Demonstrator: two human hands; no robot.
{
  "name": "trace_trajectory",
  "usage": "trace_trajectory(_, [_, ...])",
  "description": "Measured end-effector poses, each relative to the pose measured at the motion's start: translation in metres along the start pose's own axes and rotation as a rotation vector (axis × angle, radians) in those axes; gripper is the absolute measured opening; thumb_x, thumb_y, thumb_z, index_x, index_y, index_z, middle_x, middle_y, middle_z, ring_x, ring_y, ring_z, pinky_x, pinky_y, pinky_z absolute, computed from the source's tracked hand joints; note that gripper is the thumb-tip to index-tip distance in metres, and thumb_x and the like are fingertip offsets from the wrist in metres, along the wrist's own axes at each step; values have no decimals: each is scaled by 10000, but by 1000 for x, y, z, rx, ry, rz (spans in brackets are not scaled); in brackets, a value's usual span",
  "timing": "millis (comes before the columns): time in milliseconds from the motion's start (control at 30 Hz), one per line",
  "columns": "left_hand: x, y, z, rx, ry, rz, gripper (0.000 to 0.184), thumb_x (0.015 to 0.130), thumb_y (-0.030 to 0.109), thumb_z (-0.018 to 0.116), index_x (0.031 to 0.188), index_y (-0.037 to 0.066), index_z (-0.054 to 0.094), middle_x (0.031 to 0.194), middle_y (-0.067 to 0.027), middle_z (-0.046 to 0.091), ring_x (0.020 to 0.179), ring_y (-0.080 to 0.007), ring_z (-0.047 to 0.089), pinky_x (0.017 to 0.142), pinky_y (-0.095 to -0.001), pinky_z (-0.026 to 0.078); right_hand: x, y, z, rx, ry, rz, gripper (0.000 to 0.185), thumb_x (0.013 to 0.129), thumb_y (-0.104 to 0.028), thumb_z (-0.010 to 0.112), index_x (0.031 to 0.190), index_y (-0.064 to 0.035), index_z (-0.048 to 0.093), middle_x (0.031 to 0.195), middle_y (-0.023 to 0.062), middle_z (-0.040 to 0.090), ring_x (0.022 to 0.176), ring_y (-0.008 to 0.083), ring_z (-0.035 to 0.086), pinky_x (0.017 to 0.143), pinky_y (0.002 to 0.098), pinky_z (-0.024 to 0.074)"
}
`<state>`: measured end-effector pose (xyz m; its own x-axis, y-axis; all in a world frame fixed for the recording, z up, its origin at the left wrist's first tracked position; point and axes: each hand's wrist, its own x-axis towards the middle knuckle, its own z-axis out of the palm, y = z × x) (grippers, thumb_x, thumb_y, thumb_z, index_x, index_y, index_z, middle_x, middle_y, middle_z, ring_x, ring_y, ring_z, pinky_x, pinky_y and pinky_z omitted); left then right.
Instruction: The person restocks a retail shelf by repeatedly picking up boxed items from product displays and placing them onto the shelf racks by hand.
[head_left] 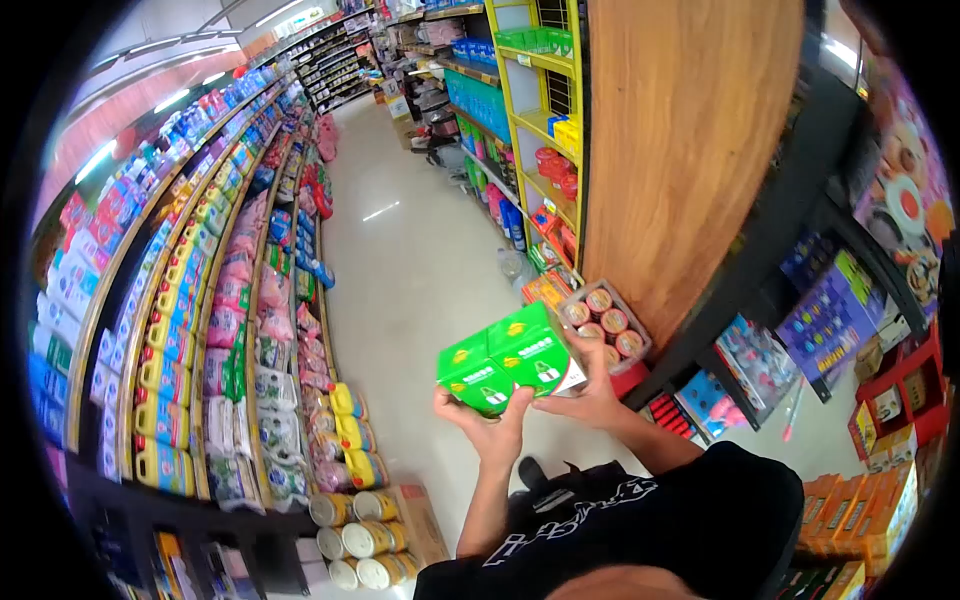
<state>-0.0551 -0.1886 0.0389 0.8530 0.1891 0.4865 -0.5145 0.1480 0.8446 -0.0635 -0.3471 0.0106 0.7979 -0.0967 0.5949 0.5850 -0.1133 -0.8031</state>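
Held out in front of my body is a bright green box [510, 358] with yellow logos and white print; it looks like two cartons side by side, and I cannot read what is inside. My left hand [490, 425] grips its near left corner, thumb on the front face and fingers underneath. On the right end, my right hand [588, 390] is closed around the white-edged side, its thumb near the lower edge. The box is tilted, with its top and front facing me. Fingers beneath it are hidden.
Long shelves of yellow bottles [165, 415] and pink bags line the left. A tray of round-lidded jars [608, 325] stands by the wooden panel [680, 130] on the right. Stacked cans [370, 538] sit low at left. Tiled floor [390, 260] runs down the aisle.
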Motion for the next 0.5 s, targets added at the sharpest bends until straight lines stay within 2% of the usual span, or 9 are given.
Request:
trace_trajectory(133, [86, -34, 19, -91, -105, -9, 901, 741, 121, 901, 1327, 40, 221, 1274, -123, 339, 1222, -213, 414, 1038, -389, 390, 74, 26, 18, 142, 119, -108, 1004, 705, 3, 895, 1467, -3, 240, 1396, 193, 435, 1319, 258, 470, 1085, 409, 407])
trace_trajectory(367, [215, -95, 63, -172, -267, 19, 984, 728, 132, 921, 1359, 39, 173, 1344, -149, 314, 1270, -238, 403, 1037, -390, 409, 195, 93, 9, 67, 175, -345, 1016, 713, 72, 855, 1480, -43, 198, 1426, 225, 436, 1301, 276, 521, 1066, 425, 445])
trace_trajectory(433, [252, -118, 82, -192, -293, -2, 1012, 717, 130, 929, 1370, 41, 161, 1375, -158, 305, 1295, -252, 395, 1045, -393, 415, 227, 120, -2, 27, 184, -315, 1027, 716, 73, 854, 1487, -59, 188, 1448, 231, 426, 1309, 295, 520, 1072, 445, 446])
trace_trajectory(500, [297, -148, 104, -140, -354, 81, 1027, 706, 126, 936, 1377, 45, 163, 1402, -166, 292, 1306, -260, 397, 1053, -397, 419, 265, 151, -17, -20, 199, -305, 1042, 714, 73, 857, 1491, -64, 176, 1454, 226, 425, 1308, 307, 523, 1064, 452, 452])
